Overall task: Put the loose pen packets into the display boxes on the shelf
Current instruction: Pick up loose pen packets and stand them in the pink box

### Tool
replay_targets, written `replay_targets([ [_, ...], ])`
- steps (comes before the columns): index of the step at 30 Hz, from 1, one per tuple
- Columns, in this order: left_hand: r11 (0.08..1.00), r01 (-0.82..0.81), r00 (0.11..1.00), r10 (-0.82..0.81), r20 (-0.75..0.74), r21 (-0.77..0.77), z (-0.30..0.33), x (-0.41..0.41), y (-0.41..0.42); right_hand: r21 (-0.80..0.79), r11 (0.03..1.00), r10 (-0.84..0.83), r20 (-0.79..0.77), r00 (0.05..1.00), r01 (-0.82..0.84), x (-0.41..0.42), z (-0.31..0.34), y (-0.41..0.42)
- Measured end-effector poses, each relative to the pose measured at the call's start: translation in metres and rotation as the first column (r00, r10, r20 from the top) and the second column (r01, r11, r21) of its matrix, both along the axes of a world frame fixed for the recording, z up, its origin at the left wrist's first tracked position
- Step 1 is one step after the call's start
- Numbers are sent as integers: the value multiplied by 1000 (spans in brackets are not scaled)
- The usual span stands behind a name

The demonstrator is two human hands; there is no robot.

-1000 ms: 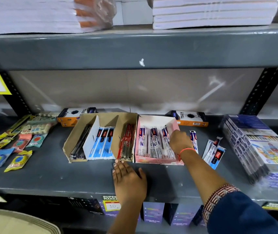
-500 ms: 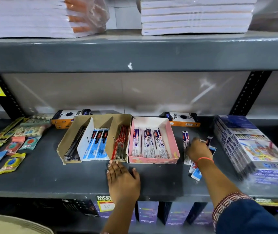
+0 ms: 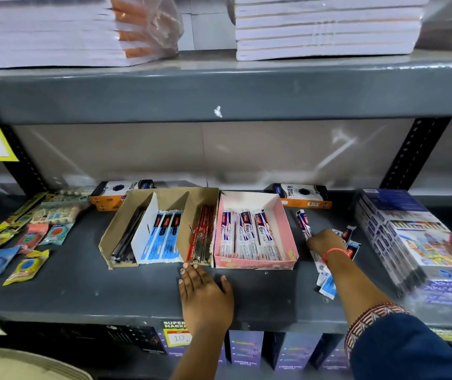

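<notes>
A pink display box holds white pen packets laid side by side. Left of it, touching, a brown cardboard box has black pens, blue packets and red packets in its compartments. Loose pen packets lie scattered on the grey shelf to the right of the pink box. My right hand rests on that pile, fingers curled around a white packet whose top sticks out beyond them. My left hand lies flat on the shelf, fingertips touching the brown box's front edge.
A tall stack of colour pencil boxes stands just right of the loose packets. Two orange boxes sit behind the display boxes. Eraser packets lie at left. The upper shelf edge hangs overhead with paper reams on it.
My right hand left the pink box and moved right onto the loose packets, closing on one. My left hand stayed flat in front of the brown box.
</notes>
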State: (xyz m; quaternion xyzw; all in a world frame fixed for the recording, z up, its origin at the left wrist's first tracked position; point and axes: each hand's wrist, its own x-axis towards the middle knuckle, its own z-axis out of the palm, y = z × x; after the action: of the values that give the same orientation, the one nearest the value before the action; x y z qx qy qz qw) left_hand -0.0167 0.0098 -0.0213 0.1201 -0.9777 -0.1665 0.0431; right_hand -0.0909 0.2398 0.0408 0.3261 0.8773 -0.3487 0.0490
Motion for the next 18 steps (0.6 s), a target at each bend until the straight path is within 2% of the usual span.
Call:
replay_targets([
  [3, 1000, 2, 1000, -2, 16, 5, 1, 0, 0, -87, 996, -10, -51, 999, 5, 1, 4, 2],
  [6, 1000, 7, 1000, -8, 22, 19, 2, 0, -1, -330, 944, -85, -173, 981, 24, 0, 11, 7],
  [8, 1000, 14, 1000, -14, 11, 17, 1, 0, -1, -523, 853, -158, -268, 950, -6, 4, 22, 8],
  [10, 1000, 15, 1000, -15, 5, 15, 1, 0, -1, -645, 761, -205, -343, 917, -71, 9, 35, 2],
  [13, 1000, 15, 1000, -15, 9, 12, 1, 1, -1, -729, 656, -195, -412, 890, -194, 17, 51, -15],
  [18, 1000, 23, 1000, -23, 7, -6, 2, 2, -1, -827, 440, -126, -443, 888, -350, 30, 58, -51],
])
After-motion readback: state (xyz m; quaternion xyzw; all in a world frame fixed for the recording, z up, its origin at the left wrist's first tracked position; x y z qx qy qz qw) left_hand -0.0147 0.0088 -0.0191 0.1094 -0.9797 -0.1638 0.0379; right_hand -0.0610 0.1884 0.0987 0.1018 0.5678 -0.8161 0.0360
